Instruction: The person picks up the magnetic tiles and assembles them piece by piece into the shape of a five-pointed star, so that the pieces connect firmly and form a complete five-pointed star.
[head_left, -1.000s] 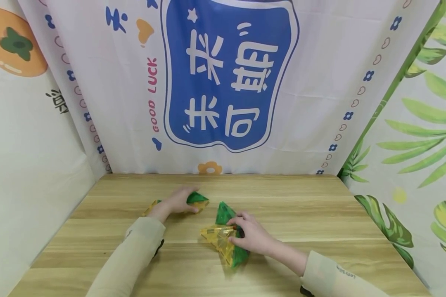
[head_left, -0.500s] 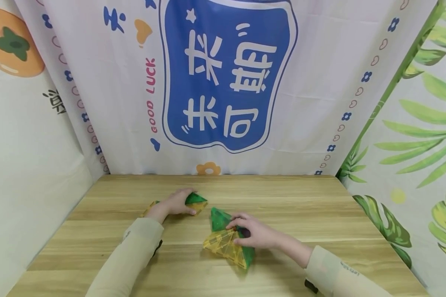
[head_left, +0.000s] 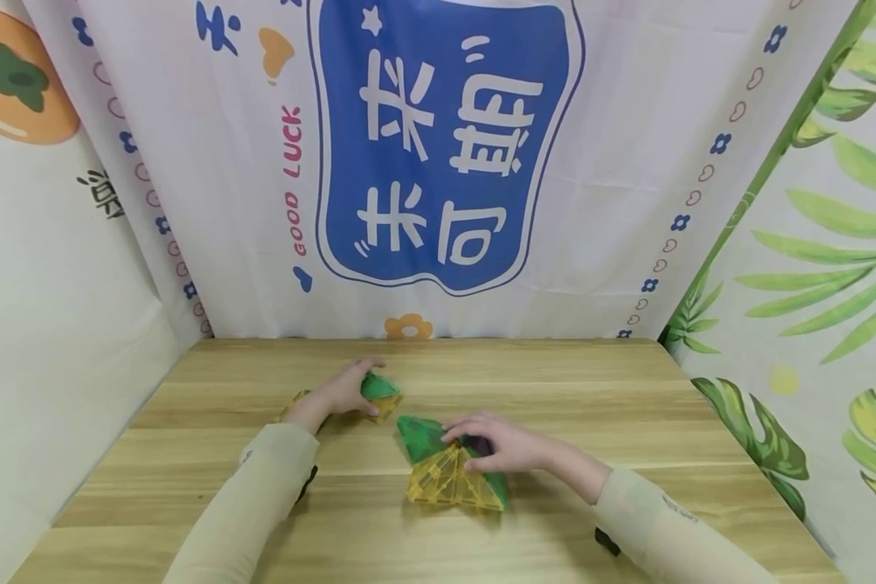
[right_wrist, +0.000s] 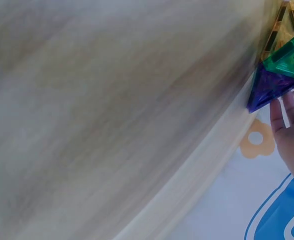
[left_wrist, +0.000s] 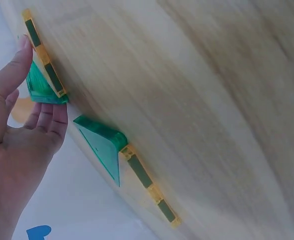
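Translucent triangular magnetic tiles form the pieces on the table. My left hand (head_left: 346,389) holds a small piece at the back left, made of a green tile (head_left: 380,384) and a yellow tile (left_wrist: 44,55). In the left wrist view the thumb lies on the yellow tile and the fingers on the green one. A pyramid-like build with yellow tiles (head_left: 453,480), green tiles (head_left: 421,438) and a purple tile (right_wrist: 273,87) stands mid-table. Over its top, my right hand (head_left: 507,446) grips it with thumb and fingers. Part of the build is hidden behind that hand.
Another piece, a green tile (left_wrist: 101,146) joined to a yellow tile (left_wrist: 152,187), lies beside the left hand, mostly covered by the wrist in the head view. The wooden table (head_left: 321,519) ends at a printed cloth backdrop (head_left: 599,268).
The build under my right hand has turned, its yellow side swinging round toward the front and its green point shifting left. My left hand has barely moved.
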Tool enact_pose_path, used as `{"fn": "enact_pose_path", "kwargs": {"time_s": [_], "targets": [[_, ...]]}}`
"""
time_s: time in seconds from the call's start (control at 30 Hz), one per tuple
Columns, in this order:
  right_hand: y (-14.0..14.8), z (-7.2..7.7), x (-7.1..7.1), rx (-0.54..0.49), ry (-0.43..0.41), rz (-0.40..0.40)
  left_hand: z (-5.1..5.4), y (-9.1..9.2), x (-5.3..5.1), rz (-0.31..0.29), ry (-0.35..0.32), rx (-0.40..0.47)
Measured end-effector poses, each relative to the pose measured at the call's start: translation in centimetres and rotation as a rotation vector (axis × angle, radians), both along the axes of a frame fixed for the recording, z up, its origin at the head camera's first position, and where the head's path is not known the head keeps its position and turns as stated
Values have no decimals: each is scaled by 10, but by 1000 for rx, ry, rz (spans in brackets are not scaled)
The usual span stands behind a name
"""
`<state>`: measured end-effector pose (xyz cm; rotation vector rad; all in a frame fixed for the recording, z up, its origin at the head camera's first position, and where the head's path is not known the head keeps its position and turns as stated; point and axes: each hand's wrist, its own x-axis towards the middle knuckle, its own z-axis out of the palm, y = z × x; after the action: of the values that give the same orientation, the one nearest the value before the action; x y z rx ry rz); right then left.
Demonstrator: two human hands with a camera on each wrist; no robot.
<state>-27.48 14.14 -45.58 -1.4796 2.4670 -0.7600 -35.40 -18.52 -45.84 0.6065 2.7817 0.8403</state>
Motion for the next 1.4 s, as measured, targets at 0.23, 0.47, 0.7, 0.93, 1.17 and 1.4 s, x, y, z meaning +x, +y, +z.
{"fn": "enact_pose_path", "kwargs": {"time_s": [0.23, 0.47, 0.7, 0.93, 1.17, 1.4], "targets": [[0, 1, -4, 21, -19, 31, 2, -3, 2, 4, -3, -4], [0, 3, -5, 38, -30, 15, 1, -2, 2, 35, 5, -14], [0, 6, -6, 60, -22, 20, 3, -2, 0, 70, 17, -13], [-1, 8, -5, 67, 1, 48, 4, -5, 0, 98, 30, 3], [-5, 8, -8, 63, -2, 63, 11, -6, 2, 120, 68, 76], [-7, 7, -11, 55, 2, 69, 28, -3, 5, 129, 80, 120]]}}
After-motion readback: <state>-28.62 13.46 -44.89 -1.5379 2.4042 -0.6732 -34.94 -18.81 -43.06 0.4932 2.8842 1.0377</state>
